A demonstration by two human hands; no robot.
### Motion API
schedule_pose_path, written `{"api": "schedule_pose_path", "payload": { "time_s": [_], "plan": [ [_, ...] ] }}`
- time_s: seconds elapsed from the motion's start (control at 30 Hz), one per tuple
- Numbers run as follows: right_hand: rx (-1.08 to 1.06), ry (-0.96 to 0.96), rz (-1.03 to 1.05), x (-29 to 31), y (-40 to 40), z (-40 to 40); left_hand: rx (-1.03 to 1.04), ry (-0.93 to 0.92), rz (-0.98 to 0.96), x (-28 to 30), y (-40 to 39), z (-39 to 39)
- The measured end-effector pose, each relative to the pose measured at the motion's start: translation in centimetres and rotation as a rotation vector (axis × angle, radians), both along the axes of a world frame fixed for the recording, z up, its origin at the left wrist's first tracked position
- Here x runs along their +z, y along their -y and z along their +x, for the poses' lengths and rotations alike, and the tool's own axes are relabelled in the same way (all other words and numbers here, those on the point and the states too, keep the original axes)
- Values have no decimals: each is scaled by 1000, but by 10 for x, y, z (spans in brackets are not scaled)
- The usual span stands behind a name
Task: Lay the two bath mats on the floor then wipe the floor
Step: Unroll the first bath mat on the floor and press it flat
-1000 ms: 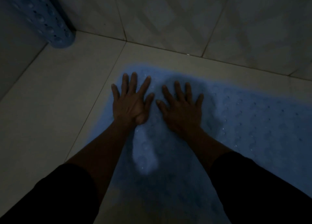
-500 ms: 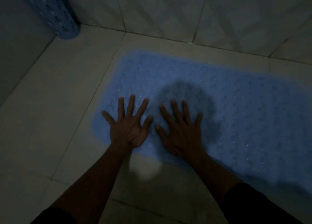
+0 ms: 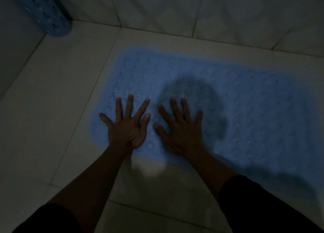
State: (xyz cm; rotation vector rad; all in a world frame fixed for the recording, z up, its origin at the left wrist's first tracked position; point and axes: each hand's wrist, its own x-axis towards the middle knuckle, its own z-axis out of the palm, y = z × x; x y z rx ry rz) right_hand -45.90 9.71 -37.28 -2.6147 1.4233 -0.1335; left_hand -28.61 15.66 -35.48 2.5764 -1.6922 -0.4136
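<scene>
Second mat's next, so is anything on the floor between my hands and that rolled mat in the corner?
Nothing visible. Both hands, left hand and right hand, press flat on the laid mat; only bare floor tile lies between them and the rolled mat.

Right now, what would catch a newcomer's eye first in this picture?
Two spread hands, left and right, press flat on the near left end of a blue mat laid on the pale tiled floor. A second mat, rolled, leans in the far left corner.
</scene>
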Motion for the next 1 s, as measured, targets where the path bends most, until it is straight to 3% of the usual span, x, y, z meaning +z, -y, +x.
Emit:
{"api": "schedule_pose_path", "payload": {
  "time_s": [0.2,0.33,0.5,0.67,1.0],
  "plan": [
    [-2,14,76,9,-8,-42,48,3,7,8,-1,-34],
    [-238,-10,58,13,-13,-124,-197,46,-60,1,2,-102],
    [-555,-2,72,18,-2,-216,-333,22,-84,2,29,-195],
    [-555,-27,138,13,12,-253,-307,-5,-64,-3,56,-243],
    [-547,-43,124,9,13,-255,-304,11,-59,-5,61,-250]
  ]
}}
